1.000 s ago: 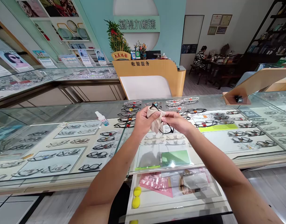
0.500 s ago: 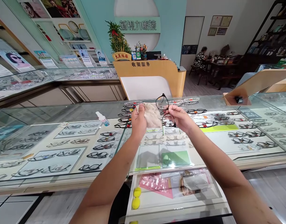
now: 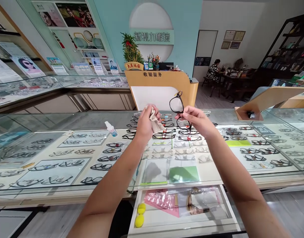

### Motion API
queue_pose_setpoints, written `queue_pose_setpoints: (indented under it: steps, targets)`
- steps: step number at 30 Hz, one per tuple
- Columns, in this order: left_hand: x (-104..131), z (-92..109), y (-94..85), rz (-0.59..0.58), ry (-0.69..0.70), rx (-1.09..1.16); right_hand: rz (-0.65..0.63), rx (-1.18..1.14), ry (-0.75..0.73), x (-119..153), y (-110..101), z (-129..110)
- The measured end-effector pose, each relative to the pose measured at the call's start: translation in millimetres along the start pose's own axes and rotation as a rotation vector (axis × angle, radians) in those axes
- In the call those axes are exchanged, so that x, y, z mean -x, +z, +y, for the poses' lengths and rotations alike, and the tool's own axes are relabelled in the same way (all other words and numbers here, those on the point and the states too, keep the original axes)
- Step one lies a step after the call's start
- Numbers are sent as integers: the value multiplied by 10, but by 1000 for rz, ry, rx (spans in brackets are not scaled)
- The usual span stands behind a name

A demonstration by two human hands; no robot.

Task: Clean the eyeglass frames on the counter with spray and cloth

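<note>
A crumpled beige cloth (image 3: pixel 156 123) is bunched in the fingers of my left hand (image 3: pixel 145 124), above the glass counter. My right hand (image 3: pixel 197 119) pinches a pair of black-framed eyeglasses (image 3: pixel 177 104) near the bridge. The eyeglasses are held upright on end, one lens above the other, just right of the cloth and apart from it. Beneath both hands, rows of spectacle frames (image 3: pixel 164 136) lie in the display case. To the left a small white spray bottle (image 3: pixel 111 129) stands tilted in view on the glass.
Below the counter an open drawer (image 3: pixel 159 220) holds pink packets (image 3: pixel 161 201), clear plastic bags and yellow round cases (image 3: pixel 139 220). A wooden-framed mirror or stand (image 3: pixel 268 99) is on the counter at right. Beyond are a cashier desk (image 3: pixel 161 77) and a seated person (image 3: pixel 213 71).
The cloth, spread flat before, is now bunched up in my left hand. My right hand still holds the eyeglasses. The camera view has tilted up slightly.
</note>
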State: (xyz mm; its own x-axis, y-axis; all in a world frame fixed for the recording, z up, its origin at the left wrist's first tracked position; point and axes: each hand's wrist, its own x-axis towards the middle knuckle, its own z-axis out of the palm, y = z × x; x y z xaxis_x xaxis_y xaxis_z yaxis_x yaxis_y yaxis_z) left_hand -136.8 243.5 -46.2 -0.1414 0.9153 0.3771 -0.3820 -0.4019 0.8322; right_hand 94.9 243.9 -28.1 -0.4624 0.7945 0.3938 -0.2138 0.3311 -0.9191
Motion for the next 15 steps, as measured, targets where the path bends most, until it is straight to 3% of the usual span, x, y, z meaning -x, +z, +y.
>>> queue_pose_setpoints:
  steps: [2,6,9,12,15]
  targets:
    - [-105,196,69,-56,148,-153,-14,103,-44,-56,-1,-201]
    - [-293,569,193,-133,741,-627,3,250,-195,-150,-27,-601]
    - [-354,729,267,-154,1032,-808,-8,304,-285,-171,-34,-807]
    - [-324,762,309,-229,1128,-882,-36,329,-322,-146,-9,-904]
    - [-259,735,313,-204,1028,-895,-48,325,-293,-102,31,-923]
